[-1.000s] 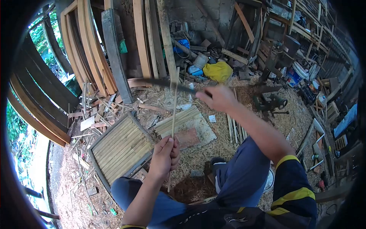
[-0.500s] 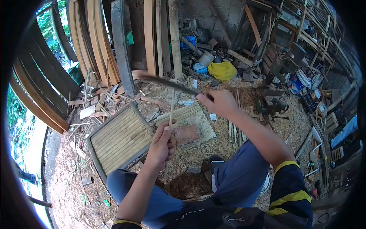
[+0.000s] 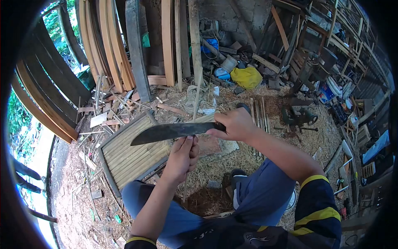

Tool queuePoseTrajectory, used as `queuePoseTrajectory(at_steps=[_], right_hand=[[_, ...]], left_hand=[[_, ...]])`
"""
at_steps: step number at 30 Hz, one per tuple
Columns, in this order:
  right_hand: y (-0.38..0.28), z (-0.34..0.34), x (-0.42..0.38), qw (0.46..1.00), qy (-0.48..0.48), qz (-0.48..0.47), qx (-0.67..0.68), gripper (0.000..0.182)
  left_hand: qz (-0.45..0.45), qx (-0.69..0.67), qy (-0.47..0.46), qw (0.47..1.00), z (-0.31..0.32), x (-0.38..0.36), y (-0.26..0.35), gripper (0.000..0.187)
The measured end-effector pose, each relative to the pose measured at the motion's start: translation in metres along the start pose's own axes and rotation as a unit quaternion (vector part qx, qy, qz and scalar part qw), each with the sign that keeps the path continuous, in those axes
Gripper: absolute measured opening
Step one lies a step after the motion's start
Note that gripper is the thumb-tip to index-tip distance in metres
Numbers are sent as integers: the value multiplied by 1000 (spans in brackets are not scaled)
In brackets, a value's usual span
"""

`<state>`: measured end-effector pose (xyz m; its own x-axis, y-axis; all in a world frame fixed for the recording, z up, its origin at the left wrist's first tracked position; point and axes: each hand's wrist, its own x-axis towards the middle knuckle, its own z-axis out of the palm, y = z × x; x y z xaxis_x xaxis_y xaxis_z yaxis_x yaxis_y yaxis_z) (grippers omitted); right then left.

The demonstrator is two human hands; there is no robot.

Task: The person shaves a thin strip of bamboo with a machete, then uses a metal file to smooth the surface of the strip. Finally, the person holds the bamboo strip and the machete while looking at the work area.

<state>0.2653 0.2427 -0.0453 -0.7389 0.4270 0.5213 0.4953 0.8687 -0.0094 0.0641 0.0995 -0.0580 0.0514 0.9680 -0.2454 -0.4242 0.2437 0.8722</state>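
Observation:
My right hand is wrapped round the handle of a machete, whose wide dark blade points left and lies flat-on to the view. Closed in my left hand is a thin bamboo strip, standing upright. Its upper part rises beyond the blade, and its lower end shows below my fist. The blade crosses the strip just above my left fingers. Left of that hand, a framed panel of bamboo slats leans at a slant.
Past my hands, a reddish block lies on a pale board. Several long strips lie at the right, near a metal vise. Tall planks lean at the back, with a yellow cloth beside them. Shavings cover the ground.
The machete has come down and turned, from raised and edge-on to broadside across the strip just above my left hand. My left hand keeps its hold on the strip.

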Motion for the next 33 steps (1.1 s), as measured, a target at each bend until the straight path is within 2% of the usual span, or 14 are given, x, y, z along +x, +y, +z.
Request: queuePoseTrajectory(at_steps=[2, 5, 9, 12, 13, 16, 20, 21, 24, 25, 28, 31, 33], right_hand=[[14, 2, 0, 1000, 4, -2, -3, 62], [42, 4, 7, 992, 62, 108, 14, 61], [26, -5, -5, 997, 17, 67, 23, 61], [43, -6, -5, 997, 26, 62, -24, 52], [53, -7, -1, 989, 32, 146, 10, 52], [58, -21, -4, 981, 30, 191, 16, 51], [49, -8, -16, 998, 23, 32, -43, 53], [57, -9, -11, 994, 2, 106, -24, 59], [97, -6, 3, 947, 42, 316, 29, 72], [98, -11, 0, 940, 19, 340, 29, 70], [75, -11, -10, 948, 35, 307, 77, 65], [42, -10, -7, 981, 42, 174, 74, 61], [22, -15, -10, 996, 6, 91, 24, 61]], left_hand=[[-2, 3, -3, 1000, 0, -2, 1, 25], [-3, 0, -9, 1000, 5, -5, 1, 26], [-8, 9, -20, 1000, 8, -5, -1, 26], [-12, 22, -18, 1000, 7, -7, -4, 26], [-12, 23, -15, 1000, 7, -8, -6, 26], [-27, 25, -10, 999, 10, -11, -8, 26], [-17, 43, -5, 999, 7, -11, -7, 27], [-19, 40, -1, 999, 5, -12, -8, 27], [-6, 35, 2, 999, 4, -13, -12, 28], [4, 37, 1, 999, 4, -12, -10, 28], [9, 52, 34, 998, 0, -4, -11, 27], [22, 41, 25, 999, 9, -4, -4, 27], [29, 35, 30, 998, 18, -7, -1, 26]])
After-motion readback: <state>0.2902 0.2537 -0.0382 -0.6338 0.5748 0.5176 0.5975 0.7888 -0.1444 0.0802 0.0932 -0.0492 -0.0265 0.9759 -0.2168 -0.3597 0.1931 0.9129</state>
